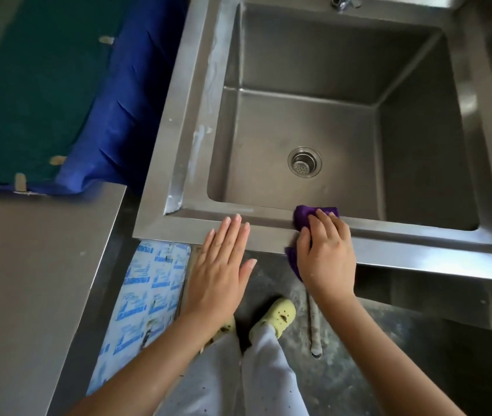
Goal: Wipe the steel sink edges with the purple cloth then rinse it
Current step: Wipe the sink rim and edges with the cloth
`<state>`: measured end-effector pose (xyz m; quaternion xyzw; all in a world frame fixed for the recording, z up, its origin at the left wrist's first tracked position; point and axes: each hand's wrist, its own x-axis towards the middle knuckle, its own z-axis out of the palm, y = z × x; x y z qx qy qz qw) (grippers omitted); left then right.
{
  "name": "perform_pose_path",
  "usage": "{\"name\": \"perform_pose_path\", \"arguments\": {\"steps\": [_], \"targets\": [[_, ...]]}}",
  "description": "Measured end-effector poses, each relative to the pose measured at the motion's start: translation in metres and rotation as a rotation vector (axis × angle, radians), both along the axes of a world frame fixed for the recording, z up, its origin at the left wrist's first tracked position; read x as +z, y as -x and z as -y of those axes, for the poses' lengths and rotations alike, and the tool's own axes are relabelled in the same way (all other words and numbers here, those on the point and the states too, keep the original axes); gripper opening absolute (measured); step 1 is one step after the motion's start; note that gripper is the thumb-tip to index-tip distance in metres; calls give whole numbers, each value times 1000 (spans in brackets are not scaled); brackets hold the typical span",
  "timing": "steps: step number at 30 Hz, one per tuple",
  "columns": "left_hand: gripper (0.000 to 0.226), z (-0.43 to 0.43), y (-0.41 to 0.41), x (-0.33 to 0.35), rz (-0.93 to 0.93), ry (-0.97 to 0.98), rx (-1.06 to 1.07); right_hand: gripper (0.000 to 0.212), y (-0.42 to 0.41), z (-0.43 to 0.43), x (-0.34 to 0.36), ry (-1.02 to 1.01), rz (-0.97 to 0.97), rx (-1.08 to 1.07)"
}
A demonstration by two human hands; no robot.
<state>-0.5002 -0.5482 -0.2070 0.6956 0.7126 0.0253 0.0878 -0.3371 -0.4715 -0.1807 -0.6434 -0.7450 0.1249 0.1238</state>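
Observation:
The steel sink (418,250) fills the upper right, with a deep basin and a round drain (304,162). My right hand (325,253) grips the purple cloth (301,216) and holds it against the sink's front edge, near the middle. Part of the cloth hangs below the rim. My left hand (223,265) lies flat with straight fingers, its fingertips touching the front edge to the left of the cloth. White smears run along the sink's left edge (208,100).
A faucet base (342,1) shows at the top. A steel table (28,280) stands at lower left. Blue and green fabric (58,100) lies at upper left. Below are my feet in yellow clogs (277,316), a printed sheet (145,295) and a hose (313,325) on the floor.

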Motion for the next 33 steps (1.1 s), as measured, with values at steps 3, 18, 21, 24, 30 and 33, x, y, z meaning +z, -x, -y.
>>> {"name": "perform_pose_path", "arguments": {"steps": [3, 18, 21, 24, 30, 33], "targets": [[57, 3, 12, 0, 3, -5, -7, 39, 36, 4, 2, 49, 21, 43], [63, 2, 104, 4, -33, -46, 251, 57, 96, -3, 19, 293, -87, 597], [61, 2, 106, 4, -66, -41, 220, 47, 130, -3, 11, 250, -183, 604], [59, 2, 108, 4, -55, -63, 209, 45, 119, 6, 8, 217, -204, 523], [58, 2, 107, 3, -13, -96, 224, 38, 67, 15, 2, 65, -78, 173], [57, 3, 108, 0, -5, -104, 237, 34, 101, 20, 1, 24, -138, 91]]}}
